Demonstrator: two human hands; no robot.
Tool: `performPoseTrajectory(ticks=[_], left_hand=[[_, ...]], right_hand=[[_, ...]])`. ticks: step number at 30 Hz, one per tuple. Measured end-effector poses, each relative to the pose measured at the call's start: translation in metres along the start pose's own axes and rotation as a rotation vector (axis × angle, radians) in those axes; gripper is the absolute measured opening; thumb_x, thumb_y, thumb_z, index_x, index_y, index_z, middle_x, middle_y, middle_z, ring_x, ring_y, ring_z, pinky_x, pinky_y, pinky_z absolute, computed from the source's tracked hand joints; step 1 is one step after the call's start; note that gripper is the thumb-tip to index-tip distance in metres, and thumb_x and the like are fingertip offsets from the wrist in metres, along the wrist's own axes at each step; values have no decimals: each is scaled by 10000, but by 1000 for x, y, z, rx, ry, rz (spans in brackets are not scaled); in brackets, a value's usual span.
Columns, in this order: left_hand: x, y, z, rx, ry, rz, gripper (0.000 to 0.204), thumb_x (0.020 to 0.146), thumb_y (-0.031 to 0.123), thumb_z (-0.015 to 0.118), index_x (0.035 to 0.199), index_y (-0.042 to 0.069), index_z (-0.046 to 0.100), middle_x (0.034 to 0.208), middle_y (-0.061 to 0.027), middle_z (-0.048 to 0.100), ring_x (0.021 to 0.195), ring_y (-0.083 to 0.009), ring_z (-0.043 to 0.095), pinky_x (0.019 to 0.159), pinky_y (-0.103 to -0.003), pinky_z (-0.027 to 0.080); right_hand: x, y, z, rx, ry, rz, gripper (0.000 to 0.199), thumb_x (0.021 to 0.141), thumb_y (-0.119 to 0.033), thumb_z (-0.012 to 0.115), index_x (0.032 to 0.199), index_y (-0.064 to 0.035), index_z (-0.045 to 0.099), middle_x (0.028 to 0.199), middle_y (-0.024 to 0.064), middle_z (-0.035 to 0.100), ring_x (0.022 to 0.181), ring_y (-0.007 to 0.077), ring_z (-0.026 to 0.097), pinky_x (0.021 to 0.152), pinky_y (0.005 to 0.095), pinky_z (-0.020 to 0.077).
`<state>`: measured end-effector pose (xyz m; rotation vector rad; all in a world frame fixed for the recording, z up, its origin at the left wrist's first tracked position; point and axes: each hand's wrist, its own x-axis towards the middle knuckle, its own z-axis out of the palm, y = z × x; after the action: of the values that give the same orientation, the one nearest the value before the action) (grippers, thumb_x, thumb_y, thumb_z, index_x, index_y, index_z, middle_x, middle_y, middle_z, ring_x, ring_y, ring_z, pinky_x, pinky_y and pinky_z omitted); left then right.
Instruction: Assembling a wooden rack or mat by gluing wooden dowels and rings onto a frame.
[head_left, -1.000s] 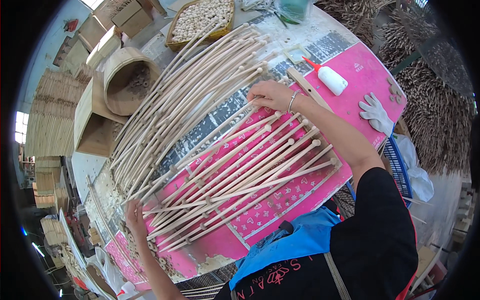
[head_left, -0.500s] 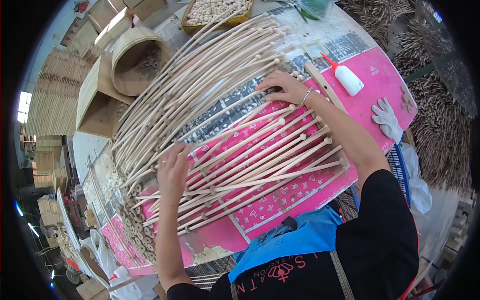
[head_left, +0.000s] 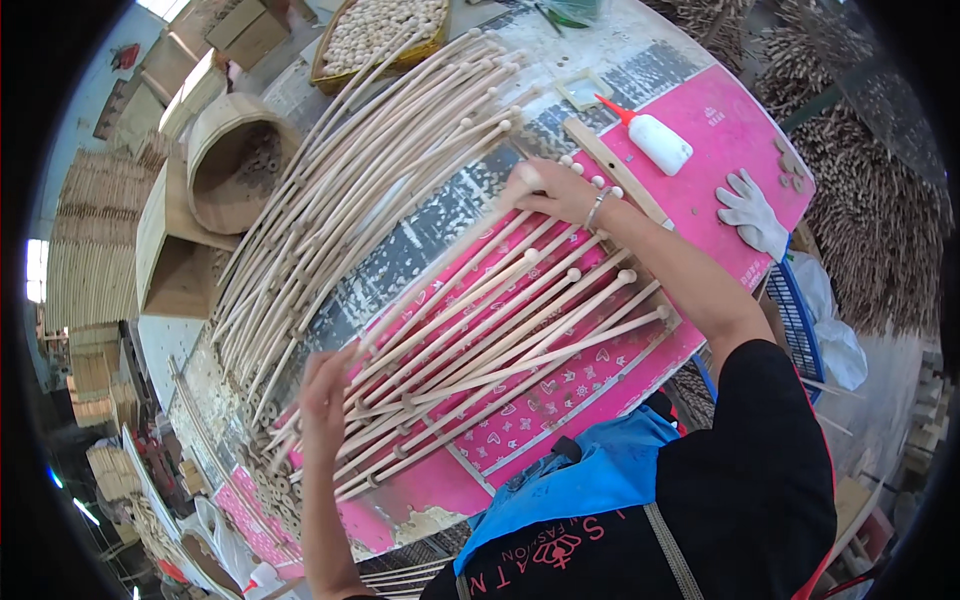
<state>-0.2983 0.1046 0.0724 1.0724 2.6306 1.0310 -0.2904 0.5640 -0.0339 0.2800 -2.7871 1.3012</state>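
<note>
- Nearest the wearer, the left hand (head_left: 325,395) rests on the lower ends of a fan of ball-tipped wooden sticks (head_left: 480,340); its fingers look curled over one or two stick ends, though how firm the grip is cannot be told.
- The sticks lie on a pink patterned mat (head_left: 560,400) that covers the near part of the bench (head_left: 420,230). Their long axes run from the left hand diagonally up and away toward the right hand, with the ball ends on the far side.
- The right hand (head_left: 555,190) sits at the far end of the fan, fingers closed around the ball tip of one stick, so the two hands bracket the fan along its length.
- Each hand is nearer its own end: the plain ends to the left hand, the balls to the right.
- Beyond the mat's far left edge a second, longer bundle of sticks (head_left: 350,190) arcs across the bench, apart from both hands.
- Right of the right hand, on the mat, lie a white glue bottle with a red nozzle (head_left: 658,142) and a white glove (head_left: 750,210).
- Farthest off, past the long bundle, sits a basket of wooden balls (head_left: 375,35) and a round wooden tub (head_left: 232,160).
</note>
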Motion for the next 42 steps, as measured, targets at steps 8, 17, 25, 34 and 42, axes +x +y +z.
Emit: performPoseTrajectory(ticks=[8, 17, 25, 34, 42], left_hand=[[77, 2, 19, 186, 50, 116, 383, 964, -58, 572, 1304, 60, 701, 961, -98, 589, 840, -228, 612, 733, -323, 489], [107, -25, 109, 348, 48, 141, 431, 893, -17, 619, 1262, 169, 739, 928, -78, 629, 855, -290, 652, 763, -426, 529], [96, -31, 97, 362, 0, 105, 488, 920, 0, 631, 1386, 144, 660, 1098, -100, 661, 1014, -313, 638, 873, -436, 521], [94, -26, 53, 62, -356, -189, 487, 1041, 256, 586, 1514, 152, 539, 1295, -182, 694, 1186, -363, 659, 999, -398, 513], [97, -41, 35, -264, -326, -334, 541, 1089, 404, 526, 1510, 64, 534, 1396, -177, 660, 1298, -263, 620, 1095, -364, 450]], right_hand=[[-22, 10, 10, -111, 46, -185, 244, 911, -47, 683, 1104, -158, 782, 1024, 42, 678, 1049, 257, 619, 961, 412, 467], [-56, -61, 0, -49, 196, -242, 180, 938, -132, 690, 1107, -81, 725, 1035, 83, 703, 1013, 305, 657, 920, 435, 516], [-38, -83, 73, -432, -25, -354, 139, 851, -151, 691, 978, -102, 720, 1054, 59, 657, 1098, 237, 619, 988, 387, 474], [-39, -101, 52, -342, 75, -475, 153, 832, -108, 649, 984, -95, 667, 991, 64, 622, 1012, 237, 631, 871, 390, 520], [3, -54, -9, -474, 161, -450, 99, 889, -154, 661, 981, -141, 696, 943, 56, 600, 985, 258, 619, 871, 415, 482]])
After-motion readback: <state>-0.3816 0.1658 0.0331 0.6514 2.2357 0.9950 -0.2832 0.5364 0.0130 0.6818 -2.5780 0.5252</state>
